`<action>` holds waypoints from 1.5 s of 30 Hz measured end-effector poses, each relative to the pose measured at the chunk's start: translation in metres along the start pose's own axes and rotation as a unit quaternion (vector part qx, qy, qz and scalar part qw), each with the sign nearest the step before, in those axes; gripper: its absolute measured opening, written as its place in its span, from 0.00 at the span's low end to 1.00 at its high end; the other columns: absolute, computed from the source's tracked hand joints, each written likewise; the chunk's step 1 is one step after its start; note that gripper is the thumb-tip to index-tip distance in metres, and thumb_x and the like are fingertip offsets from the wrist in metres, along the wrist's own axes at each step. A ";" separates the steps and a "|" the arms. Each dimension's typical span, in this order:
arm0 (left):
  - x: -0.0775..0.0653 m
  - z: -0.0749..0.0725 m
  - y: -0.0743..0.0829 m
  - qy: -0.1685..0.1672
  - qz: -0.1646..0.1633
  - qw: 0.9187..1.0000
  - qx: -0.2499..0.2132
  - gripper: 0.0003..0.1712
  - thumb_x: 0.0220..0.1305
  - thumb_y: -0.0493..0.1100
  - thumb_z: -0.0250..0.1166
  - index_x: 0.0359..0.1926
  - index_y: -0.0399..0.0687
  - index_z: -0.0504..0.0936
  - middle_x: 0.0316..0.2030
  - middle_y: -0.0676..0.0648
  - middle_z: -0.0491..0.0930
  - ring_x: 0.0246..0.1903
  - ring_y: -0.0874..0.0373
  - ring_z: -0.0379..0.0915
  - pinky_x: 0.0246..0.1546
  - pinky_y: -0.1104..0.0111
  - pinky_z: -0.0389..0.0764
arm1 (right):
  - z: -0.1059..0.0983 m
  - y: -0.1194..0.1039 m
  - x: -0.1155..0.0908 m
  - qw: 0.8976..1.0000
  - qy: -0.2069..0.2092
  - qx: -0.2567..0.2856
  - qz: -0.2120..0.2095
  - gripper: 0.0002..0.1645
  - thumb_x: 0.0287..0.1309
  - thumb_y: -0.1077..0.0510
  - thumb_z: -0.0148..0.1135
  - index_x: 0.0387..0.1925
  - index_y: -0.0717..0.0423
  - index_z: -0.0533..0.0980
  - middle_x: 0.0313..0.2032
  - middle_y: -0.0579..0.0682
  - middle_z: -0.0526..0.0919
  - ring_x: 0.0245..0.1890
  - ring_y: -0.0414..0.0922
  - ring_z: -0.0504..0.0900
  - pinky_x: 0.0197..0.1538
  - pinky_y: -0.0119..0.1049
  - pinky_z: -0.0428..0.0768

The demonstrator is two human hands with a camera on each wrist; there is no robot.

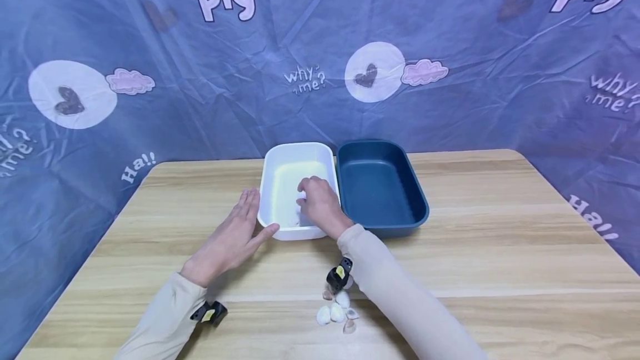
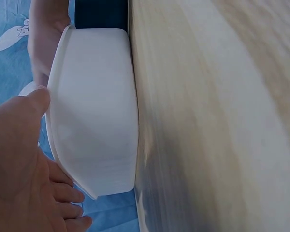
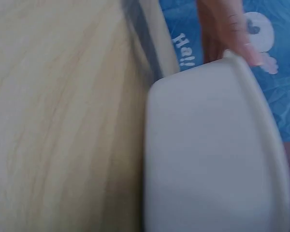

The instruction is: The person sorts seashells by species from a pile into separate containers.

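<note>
My left hand [image 1: 231, 240] is at the near left corner of the white tray [image 1: 282, 233], its fingers extended along the side and the thumb at the front rim. In the left wrist view, the thumb [image 2: 37, 100] meets the tray's rim. My right hand [image 1: 321, 204] reaches down into that tray, with thumb and forefinger bent toward each other. A whitish patch shows between them against the white floor; I cannot tell whether it is a held shell. Several seashells [image 1: 337, 312], white and brownish, lie on the table beneath the right forearm.
A dark blue tray [image 1: 382, 229] stands right beside the white one, on its right. Both are near the back edge of the wooden table [image 1: 500, 238]. Behind hangs a blue printed cloth [image 1: 280, 26]. Each sleeve carries a black wrist device.
</note>
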State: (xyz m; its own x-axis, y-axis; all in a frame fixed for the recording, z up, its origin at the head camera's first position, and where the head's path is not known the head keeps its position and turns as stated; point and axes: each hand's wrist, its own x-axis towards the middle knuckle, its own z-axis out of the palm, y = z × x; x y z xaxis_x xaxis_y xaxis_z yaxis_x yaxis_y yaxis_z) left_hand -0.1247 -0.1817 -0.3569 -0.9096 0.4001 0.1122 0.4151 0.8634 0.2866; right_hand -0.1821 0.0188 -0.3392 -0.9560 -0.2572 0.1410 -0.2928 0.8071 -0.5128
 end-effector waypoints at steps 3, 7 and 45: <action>0.001 0.001 -0.002 -0.007 -0.004 1.000 -0.001 0.52 0.71 0.68 0.42 0.72 0.25 0.43 0.72 0.29 0.41 0.73 0.38 0.34 0.72 0.49 0.47 | -0.012 0.002 -0.007 0.997 0.044 0.043 -0.039 0.12 0.56 0.65 0.67 0.44 0.62 0.81 0.41 0.55 0.83 0.43 0.49 0.81 0.48 0.40 0.81; 0.001 0.001 -0.004 -0.012 -0.005 1.000 -0.005 0.53 0.70 0.69 0.41 0.73 0.27 0.43 0.73 0.31 0.40 0.73 0.39 0.34 0.72 0.49 0.46 | -0.036 0.004 -0.021 0.986 0.100 0.095 -0.091 0.10 0.56 0.66 0.67 0.41 0.62 0.82 0.39 0.54 0.84 0.39 0.48 0.82 0.44 0.40 0.82; 0.000 -0.001 -0.004 -0.016 -0.001 1.000 -0.023 0.49 0.72 0.67 0.39 0.74 0.31 0.40 0.74 0.36 0.37 0.74 0.42 0.33 0.72 0.50 0.45 | -0.029 0.080 -0.143 0.993 -0.059 0.023 -0.102 0.14 0.39 0.53 0.78 0.28 0.45 0.79 0.25 0.35 0.71 0.27 0.33 0.69 0.27 0.28 0.69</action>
State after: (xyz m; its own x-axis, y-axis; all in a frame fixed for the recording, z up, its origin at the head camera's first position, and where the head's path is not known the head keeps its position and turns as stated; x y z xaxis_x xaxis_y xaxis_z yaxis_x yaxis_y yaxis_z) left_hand -0.1261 -0.1857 -0.3570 -0.9090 0.4087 0.0820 0.4117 0.8494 0.3302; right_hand -0.0695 0.1355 -0.3757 -0.8677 -0.4748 0.1474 -0.4759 0.7075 -0.5225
